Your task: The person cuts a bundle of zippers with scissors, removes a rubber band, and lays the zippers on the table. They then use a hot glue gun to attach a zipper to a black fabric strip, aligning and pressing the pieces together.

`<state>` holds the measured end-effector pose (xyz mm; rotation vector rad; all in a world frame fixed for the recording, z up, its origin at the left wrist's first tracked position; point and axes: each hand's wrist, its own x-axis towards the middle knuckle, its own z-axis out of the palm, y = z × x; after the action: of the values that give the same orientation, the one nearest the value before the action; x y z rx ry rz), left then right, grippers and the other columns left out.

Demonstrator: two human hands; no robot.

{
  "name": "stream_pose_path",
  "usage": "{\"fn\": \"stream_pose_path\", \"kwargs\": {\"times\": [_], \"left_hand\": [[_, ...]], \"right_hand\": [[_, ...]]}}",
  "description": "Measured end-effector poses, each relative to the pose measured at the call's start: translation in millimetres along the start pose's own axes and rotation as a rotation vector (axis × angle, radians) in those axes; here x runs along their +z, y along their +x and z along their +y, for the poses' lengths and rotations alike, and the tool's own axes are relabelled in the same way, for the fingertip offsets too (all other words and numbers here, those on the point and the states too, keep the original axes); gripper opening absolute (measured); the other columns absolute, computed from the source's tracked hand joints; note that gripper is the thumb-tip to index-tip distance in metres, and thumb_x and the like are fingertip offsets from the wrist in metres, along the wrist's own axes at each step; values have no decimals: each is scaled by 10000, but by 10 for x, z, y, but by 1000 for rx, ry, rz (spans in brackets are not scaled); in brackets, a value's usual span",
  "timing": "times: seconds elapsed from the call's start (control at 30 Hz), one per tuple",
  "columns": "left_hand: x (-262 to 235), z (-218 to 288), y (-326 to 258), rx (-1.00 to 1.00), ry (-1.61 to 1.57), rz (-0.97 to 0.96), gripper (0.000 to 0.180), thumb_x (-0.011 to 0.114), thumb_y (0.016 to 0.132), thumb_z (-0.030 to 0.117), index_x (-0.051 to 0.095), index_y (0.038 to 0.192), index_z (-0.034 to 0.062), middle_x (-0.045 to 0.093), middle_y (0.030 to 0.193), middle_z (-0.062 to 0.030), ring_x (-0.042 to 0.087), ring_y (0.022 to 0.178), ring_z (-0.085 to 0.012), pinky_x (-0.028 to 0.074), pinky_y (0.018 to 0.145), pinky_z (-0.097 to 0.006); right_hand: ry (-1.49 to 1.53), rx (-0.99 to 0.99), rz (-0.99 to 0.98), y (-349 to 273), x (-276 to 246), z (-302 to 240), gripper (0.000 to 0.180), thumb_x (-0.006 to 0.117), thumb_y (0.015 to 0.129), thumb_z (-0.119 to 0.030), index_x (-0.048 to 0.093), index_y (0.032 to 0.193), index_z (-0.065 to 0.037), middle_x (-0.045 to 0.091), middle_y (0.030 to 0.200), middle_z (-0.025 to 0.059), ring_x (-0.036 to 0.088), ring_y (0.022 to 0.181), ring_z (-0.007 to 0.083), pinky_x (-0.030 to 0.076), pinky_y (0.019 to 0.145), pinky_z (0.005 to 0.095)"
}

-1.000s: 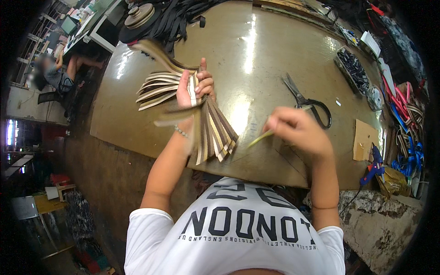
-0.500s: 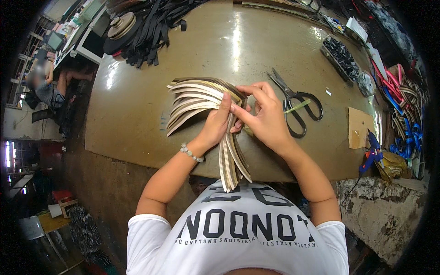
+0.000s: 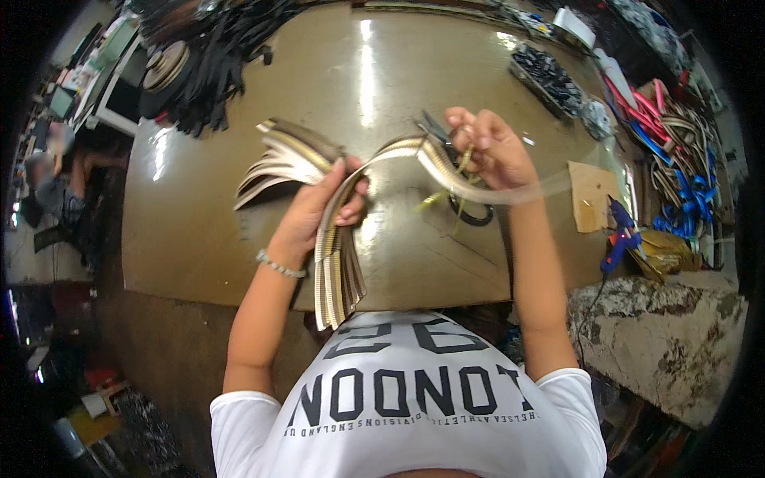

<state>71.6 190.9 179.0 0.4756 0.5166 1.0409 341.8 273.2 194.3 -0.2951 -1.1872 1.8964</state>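
1 head-worn fisheye, facing down

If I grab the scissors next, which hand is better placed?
Probably your right hand: it looks nearer the scissors, though it holds a greenish strip. Your left hand is farther away, gripping the striped straps.

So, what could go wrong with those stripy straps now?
Some straps might slip from the left hand, since their ends fan out loose. The yellow-green string in the right hand could tangle with the strap curving beside it. The scissors lie below that hand, so a finger might get nicked.
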Motion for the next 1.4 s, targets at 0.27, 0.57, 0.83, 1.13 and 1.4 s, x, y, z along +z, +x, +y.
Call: {"fn": "stream_pose_path", "kwargs": {"times": [0.27,0.57,0.83,1.13,1.4], "left_hand": [[-4,83,-28,230,550,318,245,694,876,143,576,1070,50,573,814,13,520,636,-58,402,503,-193],[-43,103,-35,232,543,288,291,715,864,138,574,1095,30,620,875,-23,575,672,-85,428,534,-203],[68,120,-66,184,602,168,267,727,835,87,579,1047,20,619,844,-35,614,694,-103,460,553,-211],[-66,101,-37,111,642,149,276,727,805,59,568,1030,50,638,956,-64,526,662,-80,437,535,-223],[-54,151,4,343,1039,268,345,765,750,73,599,1051,48,510,1262,-45,514,1063,-141,429,883,-278]], "right_hand": [[-664,425,5,19,204,124,439,629,934,-255,532,1309,-49,590,1079,77,481,718,40,395,546,184],[-382,440,100,41,239,424,424,758,834,-251,534,1115,-27,656,897,42,554,727,53,401,581,196],[-595,211,298,-72,26,-250,255,709,866,-168,581,1066,-73,645,841,-35,508,643,-15,280,460,156],[-834,357,362,-238,-298,-490,248,706,875,-198,585,1055,-79,623,759,-69,485,606,-18,265,476,156],[-800,326,328,-119,153,-207,311,705,872,-202,588,1116,-49,665,725,-6,495,586,3,328,490,170]]}}
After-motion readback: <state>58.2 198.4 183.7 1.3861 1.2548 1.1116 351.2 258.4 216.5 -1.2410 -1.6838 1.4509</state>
